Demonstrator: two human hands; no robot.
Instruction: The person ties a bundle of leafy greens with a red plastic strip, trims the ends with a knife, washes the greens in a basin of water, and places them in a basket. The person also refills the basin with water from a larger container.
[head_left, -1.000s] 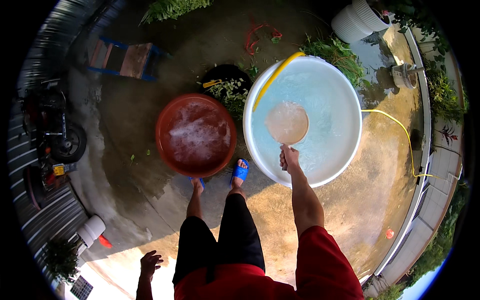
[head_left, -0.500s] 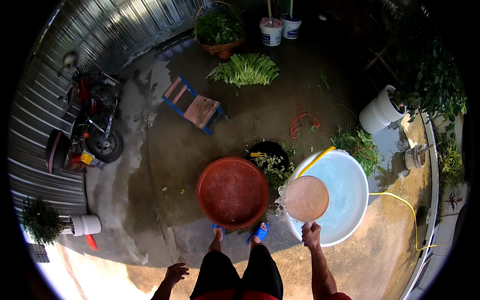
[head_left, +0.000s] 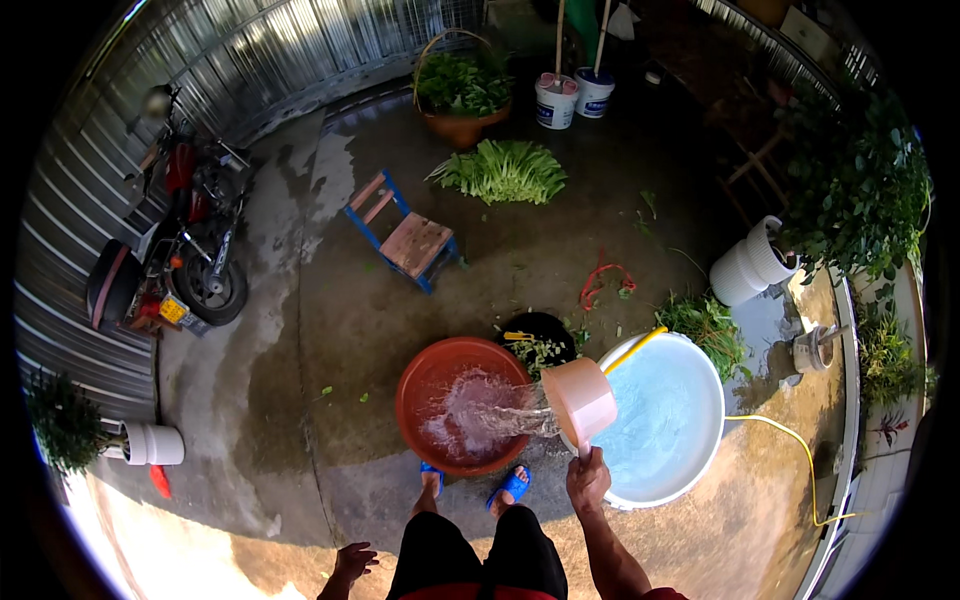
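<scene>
The right hand [head_left: 588, 478] is closed around the handle of a pale pink plastic scoop [head_left: 580, 400], which is tipped toward the left so that a stream of water [head_left: 500, 418] runs out of its mouth. The water falls into a round reddish-brown plastic basin [head_left: 412, 385] standing on the wet concrete floor [head_left: 300, 330], just in front of the person's feet in blue sandals [head_left: 510, 487]. The scoop hangs over the gap where this basin meets a large round white plastic tub [head_left: 700, 440], filled with clear water, on the right side. A yellow hose [head_left: 790, 440] leads away from the tub toward the right edge of the floor.

The left hand [head_left: 352, 563] is low at the person's side, the fingers spread and holding nothing, well apart from both basins.

Farther back on the floor there are a small blue wooden stool [head_left: 405, 235], a heap of green leafy vegetables [head_left: 505, 170] and a parked red motorcycle [head_left: 185, 235] near the corrugated metal wall [head_left: 250, 60].
</scene>
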